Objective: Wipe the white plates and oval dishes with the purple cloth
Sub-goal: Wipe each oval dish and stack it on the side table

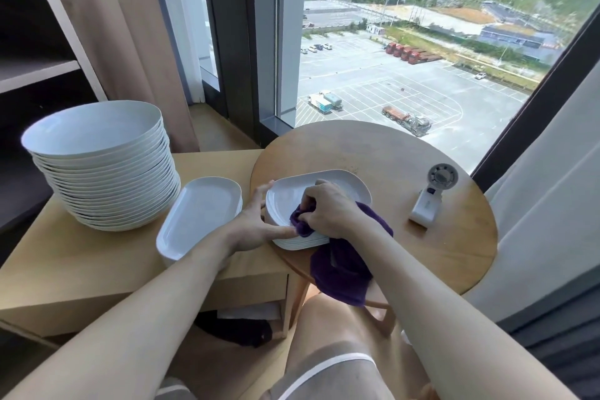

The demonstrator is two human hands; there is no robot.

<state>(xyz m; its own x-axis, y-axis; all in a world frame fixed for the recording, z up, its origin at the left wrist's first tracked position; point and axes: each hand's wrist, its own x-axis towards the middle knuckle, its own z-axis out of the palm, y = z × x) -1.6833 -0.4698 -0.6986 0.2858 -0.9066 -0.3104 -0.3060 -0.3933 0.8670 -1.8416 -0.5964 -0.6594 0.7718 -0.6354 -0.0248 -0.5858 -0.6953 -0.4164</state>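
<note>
Clutching cloth, right hand, dish seemingly beneath

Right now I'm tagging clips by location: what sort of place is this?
Probably a high-floor hotel or apartment room: a tall window looks down on a car park, a curtain hangs beside it, and stacked plates sit on a low wooden cabinet.

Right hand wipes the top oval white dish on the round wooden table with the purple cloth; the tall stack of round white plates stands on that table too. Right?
No. In the head view the tall stack of round white plates stands on the rectangular light-wood cabinet beside the round wooden table; the rest holds.
</note>
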